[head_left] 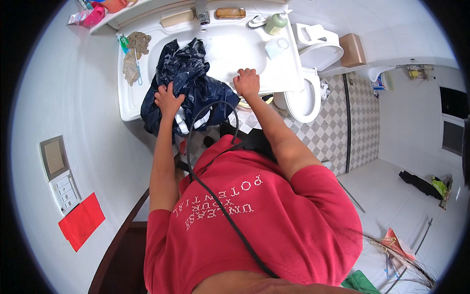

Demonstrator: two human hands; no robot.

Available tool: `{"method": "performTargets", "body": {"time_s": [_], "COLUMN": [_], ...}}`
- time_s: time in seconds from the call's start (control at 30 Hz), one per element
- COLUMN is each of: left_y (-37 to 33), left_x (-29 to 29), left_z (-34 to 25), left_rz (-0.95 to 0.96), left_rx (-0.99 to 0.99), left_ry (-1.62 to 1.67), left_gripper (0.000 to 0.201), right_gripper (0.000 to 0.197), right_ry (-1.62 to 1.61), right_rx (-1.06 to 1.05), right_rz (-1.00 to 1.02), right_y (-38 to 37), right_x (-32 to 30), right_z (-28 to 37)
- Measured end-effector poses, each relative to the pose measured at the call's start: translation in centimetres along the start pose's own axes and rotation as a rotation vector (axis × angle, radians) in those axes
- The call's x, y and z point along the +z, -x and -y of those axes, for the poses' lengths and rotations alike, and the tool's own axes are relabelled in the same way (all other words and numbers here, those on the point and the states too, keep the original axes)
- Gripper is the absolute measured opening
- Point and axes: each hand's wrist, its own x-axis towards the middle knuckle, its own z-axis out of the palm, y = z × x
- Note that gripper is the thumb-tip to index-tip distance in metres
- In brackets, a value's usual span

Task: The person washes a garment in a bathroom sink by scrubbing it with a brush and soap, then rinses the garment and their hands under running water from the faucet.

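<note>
A wet dark blue garment (178, 68) of thin, shiny cloth, with suds on it, lies bunched in the left of the white sink (289, 81). It hangs over the front edge, where white parts show low down. My left hand (168, 101) grips the cloth near that edge, thumb and fingers bent into it. On the right, my right hand (247, 82) rests at the front rim of the basin, beside the garment. Its fingers are bent and slightly apart, with nothing visible in them. White suds lie in the basin under the faucet (202, 12).
Along the back ledge lie a pale brush (177, 18) and a brown brush (230, 13). A green pump bottle (276, 23) and a clear container (277, 48) stand at right, near the toilet (303, 100). Brown crumpled cloths (138, 43) sit at left. A black cable (215, 198) loops before me.
</note>
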Motion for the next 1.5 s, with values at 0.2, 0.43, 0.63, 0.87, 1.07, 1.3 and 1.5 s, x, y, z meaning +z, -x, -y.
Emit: {"method": "performTargets", "body": {"time_s": [0.2,0.43,0.63,0.87,1.07,1.3,1.5], "left_y": [0.2,0.1,0.0,-0.2,-0.9,-1.0,-1.0], "left_x": [0.2,0.3,0.4,0.6,0.8,1.8,1.6], "left_z": [0.2,-0.1,0.7,1.0,0.6,2.7,2.4], "left_rz": [0.004,0.003,0.008,0.019,0.073,0.012,0.039], "left_rx": [-0.002,-0.007,0.0,-0.011,-0.025,0.005,-0.003], "left_ry": [-0.012,-0.019,-0.056,-0.047,-0.167,-0.189,-0.169], "left_gripper": [0.065,0.064,0.066,0.068,0.07,0.069,0.067], "right_gripper": [0.027,0.028,0.029,0.029,0.032,0.031,0.029], "right_ry": [-0.033,-0.005,-0.004,0.031,0.019,-0.042,-0.089], "right_rx": [-0.031,-0.018,-0.001,0.008,0.011,0.018,0.046], "right_rz": [-0.032,0.008,0.053,0.094,0.137,0.199,0.195], "right_y": [0.2,0.1,-0.1,-0.1,-0.3,0.0,0.2], "right_x": [0.4,0.4,0.1,-0.1,-0.1,-0.6,-1.4], "right_z": [-0.1,-0.3,0.0,0.1,-0.4,0.2,0.0]}}
